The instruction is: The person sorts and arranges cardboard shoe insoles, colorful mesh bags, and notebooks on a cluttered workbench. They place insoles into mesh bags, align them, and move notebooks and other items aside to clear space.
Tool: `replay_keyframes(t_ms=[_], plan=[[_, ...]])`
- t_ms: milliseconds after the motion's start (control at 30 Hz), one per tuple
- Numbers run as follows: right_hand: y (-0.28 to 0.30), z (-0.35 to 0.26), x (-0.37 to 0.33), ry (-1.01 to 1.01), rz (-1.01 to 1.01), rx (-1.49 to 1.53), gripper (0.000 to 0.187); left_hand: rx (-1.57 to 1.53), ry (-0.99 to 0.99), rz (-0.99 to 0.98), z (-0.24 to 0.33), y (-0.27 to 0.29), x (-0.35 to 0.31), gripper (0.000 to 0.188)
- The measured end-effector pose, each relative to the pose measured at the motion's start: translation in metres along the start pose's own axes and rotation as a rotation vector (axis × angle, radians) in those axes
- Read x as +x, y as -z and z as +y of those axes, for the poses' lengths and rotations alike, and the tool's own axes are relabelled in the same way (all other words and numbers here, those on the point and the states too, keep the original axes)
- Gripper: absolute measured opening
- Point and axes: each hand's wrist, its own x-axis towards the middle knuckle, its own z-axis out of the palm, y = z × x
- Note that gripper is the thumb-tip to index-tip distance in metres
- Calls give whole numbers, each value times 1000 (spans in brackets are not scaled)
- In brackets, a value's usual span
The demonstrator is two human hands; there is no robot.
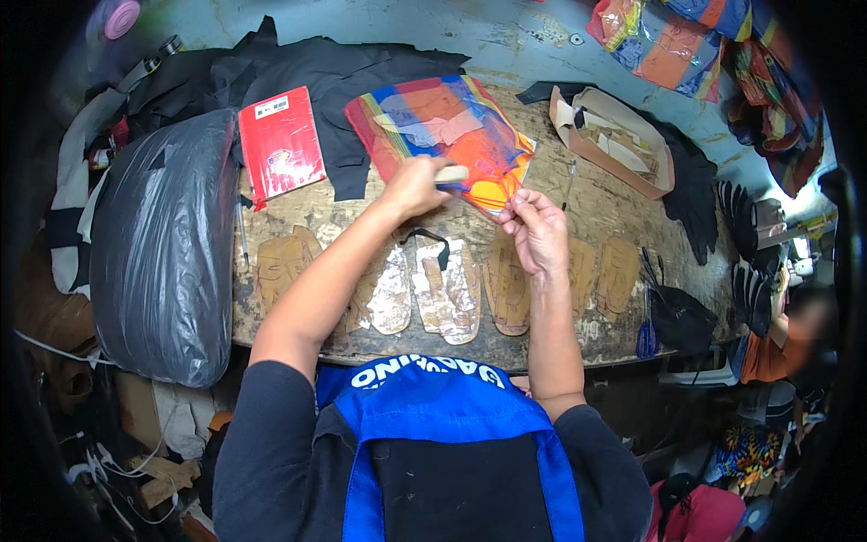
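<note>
By the mesh bag [452,104], the left hand [415,187] grips a pale tool [453,173] while the right hand [536,228] pinches orange cord [508,186].

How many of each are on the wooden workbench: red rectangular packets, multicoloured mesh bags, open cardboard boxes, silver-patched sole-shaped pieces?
Red rectangular packet: 1
Multicoloured mesh bag: 1
Open cardboard box: 1
Silver-patched sole-shaped pieces: 2
Total: 5
</note>
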Motion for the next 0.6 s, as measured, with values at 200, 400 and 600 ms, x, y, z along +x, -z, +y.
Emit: replay_keyframes(t_ms=[200,400,600], plan=[[15,-9,8,-17,20,14,7,273,67,-259,-31,-27,44,23],[16,-7,23,-205,-62,-111,9,-215,170,-90,-39,19,66,23],[-15,17,94,-227,-158,-571,9,-393,300,41,-22,67,73,23]])
